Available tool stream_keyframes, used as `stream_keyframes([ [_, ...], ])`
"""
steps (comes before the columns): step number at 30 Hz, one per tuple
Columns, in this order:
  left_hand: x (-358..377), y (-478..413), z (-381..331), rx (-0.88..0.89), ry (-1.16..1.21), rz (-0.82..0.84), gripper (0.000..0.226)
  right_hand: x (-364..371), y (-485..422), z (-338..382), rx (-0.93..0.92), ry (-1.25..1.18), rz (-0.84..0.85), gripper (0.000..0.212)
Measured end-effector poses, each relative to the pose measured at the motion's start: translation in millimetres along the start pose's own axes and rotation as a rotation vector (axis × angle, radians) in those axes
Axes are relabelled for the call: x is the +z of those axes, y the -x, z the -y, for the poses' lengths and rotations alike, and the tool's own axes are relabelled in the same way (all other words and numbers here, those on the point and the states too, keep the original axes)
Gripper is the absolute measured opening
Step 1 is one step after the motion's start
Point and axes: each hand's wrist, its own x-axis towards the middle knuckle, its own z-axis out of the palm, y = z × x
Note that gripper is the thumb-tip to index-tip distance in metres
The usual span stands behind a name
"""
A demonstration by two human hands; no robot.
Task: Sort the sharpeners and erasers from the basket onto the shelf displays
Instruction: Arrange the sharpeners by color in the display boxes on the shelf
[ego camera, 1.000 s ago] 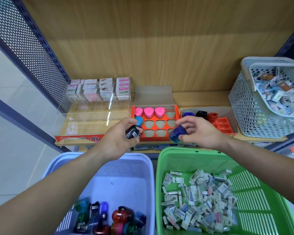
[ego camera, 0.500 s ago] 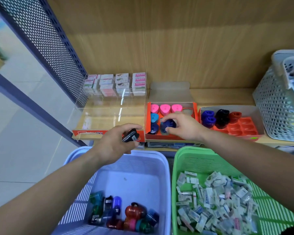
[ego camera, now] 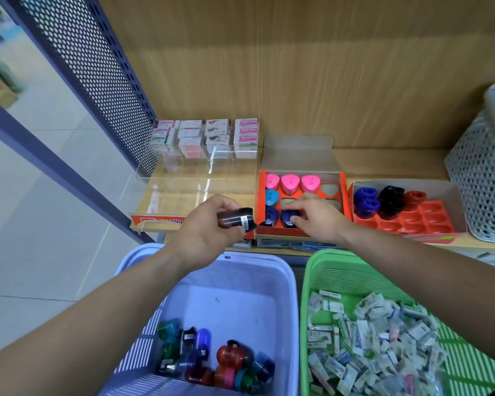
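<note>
Two forearms are being extended toward the shelf (ego camera: 383, 162). A dark sharpener (ego camera: 236, 220) is being pinched by the left hand (ego camera: 203, 232) beside the orange tray (ego camera: 344, 195); a blue sharpener (ego camera: 288, 218) in its front row is being gripped by the right hand's (ego camera: 316, 222) curled fingers (ego camera: 305, 205).

Sharpener tray (ego camera: 277, 233) on shelf (ego camera: 383, 164), second tray (ego camera: 429, 221) right; sharpener basket (ego camera: 226, 304) left of eraser basket (ego camera: 355, 277) below.
</note>
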Motion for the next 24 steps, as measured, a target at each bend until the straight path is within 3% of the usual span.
stream_keyframes([
  [4, 8, 0, -11, 0.04, 0.029, 0.021, 0.032, -15, 13, 14, 0.015, -0.033, -0.098, 0.037],
  [7, 21, 0, -25, 0.093, 0.115, 0.044, 0.03, -33, 35, 32, 0.028, -0.359, -0.095, 0.02],
  [9, 33, 0, -35, 0.12, 0.148, 0.067, 0.029, -44, 52, 44, 0.048, -0.613, -0.015, 0.026],
  [12, 57, 1, -48, 0.203, 0.15, 0.082, 0.033, -56, 71, 46, 0.132, -0.804, -0.016, 0.034],
  [15, 82, 2, -60, 0.281, 0.116, 0.089, 0.03, -63, 84, 29, 0.173, -0.864, -0.05, 0.03],
  [18, 105, 3, -67, 0.292, 0.154, 0.136, 0.023, -72, 100, 3, 0.168, -0.999, -0.045, 0.009],
  [21, 128, 2, -72, 0.273, 0.129, 0.141, 0.031, -81, 119, -23, 0.179, -1.063, -0.073, 0.03],
  [24, 148, -2, -75, 0.25, 0.004, 0.132, 0.032, -92, 137, -50, 0.241, -0.883, -0.187, 0.038],
])
